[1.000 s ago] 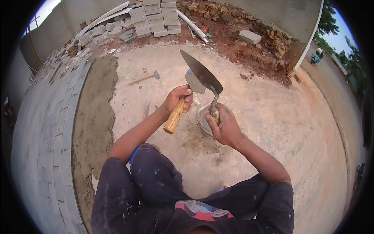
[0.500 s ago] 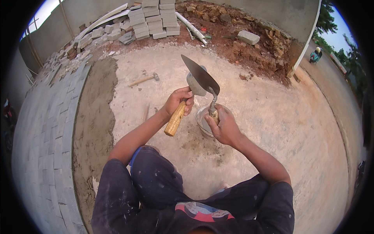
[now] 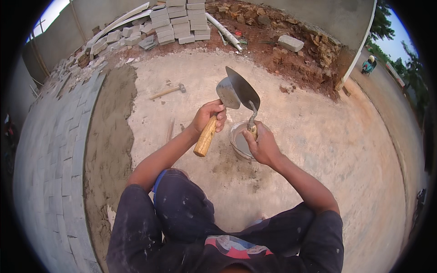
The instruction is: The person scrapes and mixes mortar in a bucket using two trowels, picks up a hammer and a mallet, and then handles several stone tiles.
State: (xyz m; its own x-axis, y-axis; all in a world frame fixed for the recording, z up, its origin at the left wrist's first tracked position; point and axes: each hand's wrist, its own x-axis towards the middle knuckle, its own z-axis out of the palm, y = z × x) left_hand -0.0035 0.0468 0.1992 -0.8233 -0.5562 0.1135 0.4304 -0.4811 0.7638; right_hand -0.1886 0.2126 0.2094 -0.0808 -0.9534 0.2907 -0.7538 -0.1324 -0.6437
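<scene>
My left hand (image 3: pixel 210 117) is closed around the neck of a trowel with a rounded grey blade (image 3: pixel 227 94); its wooden handle (image 3: pixel 205 137) sticks out below my fingers. In my right hand (image 3: pixel 264 144) is a pointing trowel (image 3: pixel 246 89), gripped by its wooden handle with the dark blade raised. The two blades overlap in view, and I cannot tell whether they touch. Under my right hand stands a round bucket (image 3: pixel 241 148) holding water or something grey, its right side partly hidden by the hand.
A hammer (image 3: pixel 166 92) and a thin stick (image 3: pixel 170 130) lie on the concrete floor. To the left runs a strip of wet mortar (image 3: pixel 109 132) beside laid grey pavers (image 3: pixel 57 168). Stacked blocks (image 3: pixel 181 22), white pipe (image 3: pixel 224 32) and rubble stand behind. A rider (image 3: pixel 369 64) is on the road.
The pointing trowel's blade has shifted right and turned, pointing more upright. My right hand has barely moved; the rounded trowel stays nearly where it was, showing more of its blade.
</scene>
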